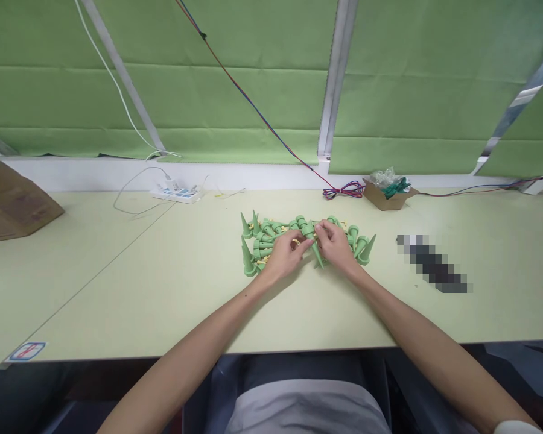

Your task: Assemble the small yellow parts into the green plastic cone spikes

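Note:
Between both hands is a green plastic watering spike (315,252), its pointed end slanting down toward me and its wider capped end pointing away. My left hand (286,254) is closed on it from the left, thumb and fingertips at its body. From the right, my right hand (335,244) pinches it close to the upper part. Around and behind the hands lie several more green spikes (248,258), some standing point up and others on their sides. Small pale yellow pieces (261,260) show among them. My fingers partly hide the held spike and the pile.
At the back right sits a small cardboard box (386,198) with clear and green plastic in it, beside coiled wires (344,190). A power strip (177,191) is back left; a larger cardboard box (15,202) stands far left. A pixelated dark object (434,268) lies right.

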`<action>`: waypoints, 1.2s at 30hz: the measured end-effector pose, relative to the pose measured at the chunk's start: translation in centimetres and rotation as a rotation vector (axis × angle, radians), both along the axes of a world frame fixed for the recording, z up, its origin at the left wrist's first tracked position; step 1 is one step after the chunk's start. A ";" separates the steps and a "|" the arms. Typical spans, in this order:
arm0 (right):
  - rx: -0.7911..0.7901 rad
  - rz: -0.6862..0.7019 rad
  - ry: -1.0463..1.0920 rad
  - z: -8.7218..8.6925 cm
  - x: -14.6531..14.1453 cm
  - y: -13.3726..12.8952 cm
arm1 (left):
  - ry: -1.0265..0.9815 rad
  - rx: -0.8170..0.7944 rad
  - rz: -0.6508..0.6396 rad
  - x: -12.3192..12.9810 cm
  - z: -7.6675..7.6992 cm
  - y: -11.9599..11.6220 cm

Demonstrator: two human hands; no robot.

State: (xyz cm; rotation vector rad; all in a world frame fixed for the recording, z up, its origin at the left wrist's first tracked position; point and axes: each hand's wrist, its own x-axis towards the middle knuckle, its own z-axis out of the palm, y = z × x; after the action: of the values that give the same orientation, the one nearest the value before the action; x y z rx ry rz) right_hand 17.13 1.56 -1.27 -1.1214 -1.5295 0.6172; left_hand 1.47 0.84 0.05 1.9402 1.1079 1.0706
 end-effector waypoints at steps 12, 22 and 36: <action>-0.165 0.049 0.049 0.7 -0.2 -0.3 | 0.111 0.415 0.064 -0.4 -1.2 0.6; -0.127 0.090 0.217 0.7 -0.8 -0.3 | -0.005 0.212 0.096 0.3 -0.7 0.2; -0.068 0.169 0.171 0.7 -0.5 -0.5 | -0.670 -0.756 -0.320 0.2 0.6 0.1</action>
State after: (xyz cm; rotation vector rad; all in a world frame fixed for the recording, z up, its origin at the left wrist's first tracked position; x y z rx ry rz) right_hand 16.61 1.02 -0.59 -0.9696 -1.4734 0.8643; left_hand 1.64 0.97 0.60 0.9970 0.6461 0.8470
